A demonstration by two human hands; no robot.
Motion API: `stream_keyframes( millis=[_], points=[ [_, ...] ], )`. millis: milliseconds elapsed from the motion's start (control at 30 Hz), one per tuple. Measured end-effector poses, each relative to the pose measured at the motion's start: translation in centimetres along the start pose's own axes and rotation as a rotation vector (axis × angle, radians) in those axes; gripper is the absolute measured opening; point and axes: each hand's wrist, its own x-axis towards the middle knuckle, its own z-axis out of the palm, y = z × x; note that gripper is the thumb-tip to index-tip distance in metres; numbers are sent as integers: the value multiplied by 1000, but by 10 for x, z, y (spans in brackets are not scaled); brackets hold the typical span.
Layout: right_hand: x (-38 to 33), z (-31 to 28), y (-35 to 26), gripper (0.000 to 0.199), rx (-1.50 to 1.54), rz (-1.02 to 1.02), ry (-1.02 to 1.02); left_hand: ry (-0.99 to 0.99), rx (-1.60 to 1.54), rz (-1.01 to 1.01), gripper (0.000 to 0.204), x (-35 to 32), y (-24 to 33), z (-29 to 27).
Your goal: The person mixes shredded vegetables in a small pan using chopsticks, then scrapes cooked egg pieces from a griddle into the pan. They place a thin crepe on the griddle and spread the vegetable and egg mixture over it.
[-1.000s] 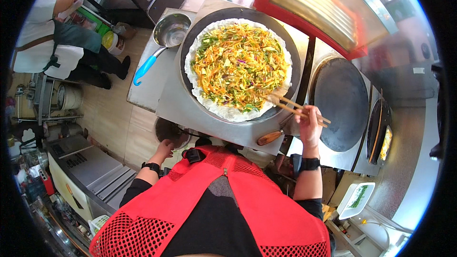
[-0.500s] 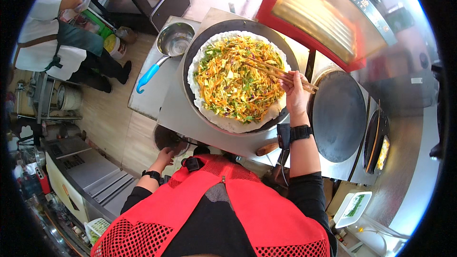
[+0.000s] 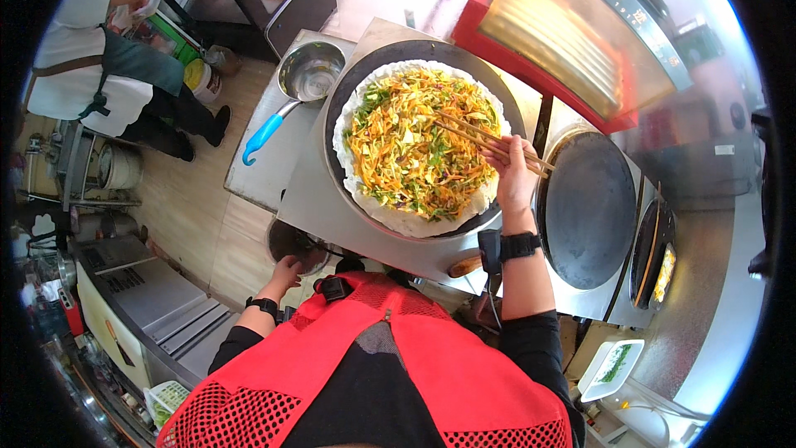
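Observation:
My right hand is closed around a pair of long wooden chopsticks. Their tips rest in the shredded filling, a mix of orange strips, green leaves and yellow pieces. This filling covers most of a thin pale flatbread, whose bare rim shows all round. Under the flatbread is a round black griddle. Low by my left side hangs my left hand, its fingers loosely bent and apart, with nothing seen in it. Next to it is a dark round container.
Left of the griddle sits a metal saucepan with a blue handle. A second dark griddle lies to the right, below a red-framed glass warmer. Another person stands at far left. A white tray holds chopped greens.
The chopstick tips have shifted slightly right and down within the filling, with my right hand still holding them. The view has tilted slightly; my left hand stays low.

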Motion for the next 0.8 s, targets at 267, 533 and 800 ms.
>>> stream_keyframes(
  millis=[267, 533, 800],
  points=[
    [31, 15, 6, 25, 42, -127, 76, -12, 63, -14, 40, -6, 10, -2],
    [6, -36, 4, 25, 69, -97, 68, -22, 13, -44, 39, -12, -2, -8],
    [-49, -80, -4, 25, 46, -65, 150, -23, -8, -14, 38, 0, -10, -12]
  ],
)
